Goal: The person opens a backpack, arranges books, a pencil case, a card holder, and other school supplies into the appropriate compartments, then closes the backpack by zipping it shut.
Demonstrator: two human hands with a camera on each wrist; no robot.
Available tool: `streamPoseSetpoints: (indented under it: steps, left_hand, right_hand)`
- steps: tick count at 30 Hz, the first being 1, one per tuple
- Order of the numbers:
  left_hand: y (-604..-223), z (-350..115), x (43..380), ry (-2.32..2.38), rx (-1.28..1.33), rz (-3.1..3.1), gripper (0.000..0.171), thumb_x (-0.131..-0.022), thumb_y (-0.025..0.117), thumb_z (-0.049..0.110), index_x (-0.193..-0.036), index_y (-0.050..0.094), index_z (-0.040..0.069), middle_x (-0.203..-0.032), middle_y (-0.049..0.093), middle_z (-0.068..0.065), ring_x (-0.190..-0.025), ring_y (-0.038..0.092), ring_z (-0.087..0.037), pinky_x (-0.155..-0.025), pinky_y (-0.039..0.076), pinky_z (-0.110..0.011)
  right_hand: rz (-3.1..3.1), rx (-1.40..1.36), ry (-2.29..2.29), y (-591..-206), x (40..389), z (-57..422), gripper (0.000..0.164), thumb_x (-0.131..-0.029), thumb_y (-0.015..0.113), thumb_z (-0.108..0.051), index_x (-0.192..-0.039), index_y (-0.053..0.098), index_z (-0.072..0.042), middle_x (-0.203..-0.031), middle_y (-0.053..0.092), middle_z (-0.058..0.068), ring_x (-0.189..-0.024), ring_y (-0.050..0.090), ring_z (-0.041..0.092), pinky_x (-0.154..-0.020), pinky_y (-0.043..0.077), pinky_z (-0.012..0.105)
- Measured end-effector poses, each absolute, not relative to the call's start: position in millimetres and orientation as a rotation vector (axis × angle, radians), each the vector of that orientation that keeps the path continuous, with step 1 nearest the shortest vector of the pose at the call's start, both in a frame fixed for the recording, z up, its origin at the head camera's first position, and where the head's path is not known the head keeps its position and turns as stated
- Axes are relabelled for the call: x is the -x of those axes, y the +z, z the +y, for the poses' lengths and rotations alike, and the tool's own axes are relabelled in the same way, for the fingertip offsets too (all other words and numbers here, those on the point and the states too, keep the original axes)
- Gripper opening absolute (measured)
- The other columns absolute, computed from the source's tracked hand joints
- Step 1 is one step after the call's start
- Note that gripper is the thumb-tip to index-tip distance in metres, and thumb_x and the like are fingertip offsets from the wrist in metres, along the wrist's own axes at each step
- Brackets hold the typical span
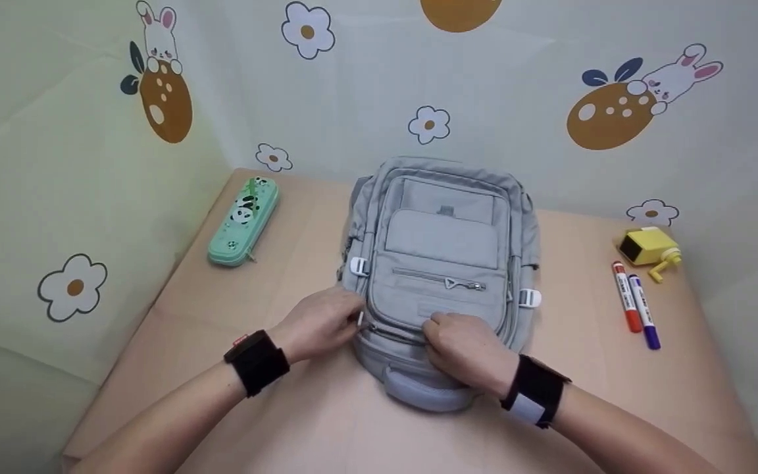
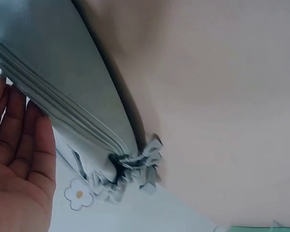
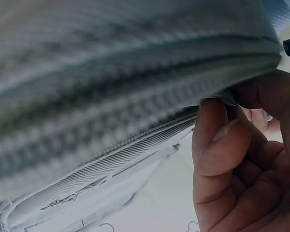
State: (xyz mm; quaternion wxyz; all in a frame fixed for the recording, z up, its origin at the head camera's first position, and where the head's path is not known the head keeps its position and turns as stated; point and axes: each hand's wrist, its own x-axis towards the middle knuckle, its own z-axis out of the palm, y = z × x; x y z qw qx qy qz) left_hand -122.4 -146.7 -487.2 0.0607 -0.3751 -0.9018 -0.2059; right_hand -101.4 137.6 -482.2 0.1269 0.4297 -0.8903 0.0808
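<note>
A grey backpack (image 1: 443, 237) lies on its back on the table, its top handle (image 1: 428, 393) toward me. My left hand (image 1: 320, 322) is at the lower left edge in the head view, its fingers curled against the zipper seam; a small pale strip shows by the fingertips. In the left wrist view, the bag's edge partly hides those fingertips. My right hand (image 1: 470, 345) pinches the bag near the upper zipper (image 1: 395, 336). Seen from the right wrist, its thumb and fingers (image 3: 210, 145) close on the edge below a toothed zipper; what exactly they pinch is partly hidden.
At the left lies a green panda pencil case (image 1: 242, 224). On the right are a yellow pencil sharpener with a crank (image 1: 650, 247), a red marker (image 1: 626, 296) and a blue marker (image 1: 644, 311). Patterned cloth walls (image 1: 366, 85) stand behind and beside the table (image 1: 300, 408).
</note>
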Motion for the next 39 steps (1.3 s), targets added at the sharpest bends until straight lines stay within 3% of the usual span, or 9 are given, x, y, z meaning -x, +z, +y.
streamPoseSetpoints:
  steps: [12, 21, 33, 39]
  left_hand:
    - [-488.4, -162.7, 137.0, -0.603, 0.938, -2.757, 0.015, -0.091, 0.072, 0.008, -0.094, 0.060, 0.015, -0.094, 0.068, 0.000, -0.086, 0.060, -0.021, -0.073, 0.051, -0.037]
    - [-489.1, -161.8, 137.7, -0.586, 0.936, -2.747, 0.012, -0.094, 0.072, 0.012, -0.095, 0.060, 0.014, -0.090, 0.067, 0.000, -0.083, 0.060, -0.020, -0.071, 0.051, -0.036]
    - [-487.3, -160.7, 137.0, -0.576, 0.946, -2.694, 0.012, -0.094, 0.070, 0.010, -0.093, 0.058, 0.013, -0.088, 0.066, -0.002, -0.084, 0.062, -0.021, -0.074, 0.053, -0.037]
    - [-486.0, -160.1, 136.3, -0.563, 0.980, -2.672, 0.014, -0.093, 0.072, 0.008, -0.093, 0.059, 0.013, -0.086, 0.065, -0.001, -0.082, 0.060, -0.021, -0.072, 0.051, -0.037]
  right_hand:
    - [-2.618, -1.204, 0.273, -474.6, 97.9, 138.8, 0.020, -0.084, 0.071, -0.013, -0.075, 0.054, -0.015, -0.070, 0.054, -0.004, -0.057, 0.055, 0.018, -0.051, 0.049, 0.036]
    - [-2.716, -1.211, 0.250, -469.7, 101.6, 134.4, 0.023, -0.084, 0.072, -0.013, -0.072, 0.052, -0.018, -0.069, 0.053, -0.005, -0.056, 0.050, 0.016, -0.049, 0.045, 0.034]
    - [-2.802, -1.248, 0.191, -451.8, 110.2, 98.2, 0.027, -0.086, 0.078, -0.036, -0.080, 0.062, -0.015, -0.075, 0.059, -0.003, -0.062, 0.053, 0.016, -0.053, 0.046, 0.033]
    - [-2.772, -1.264, 0.124, -459.1, 114.0, 81.9, 0.021, -0.084, 0.078, -0.023, -0.079, 0.061, -0.012, -0.071, 0.060, 0.000, -0.060, 0.056, 0.020, -0.050, 0.047, 0.036]
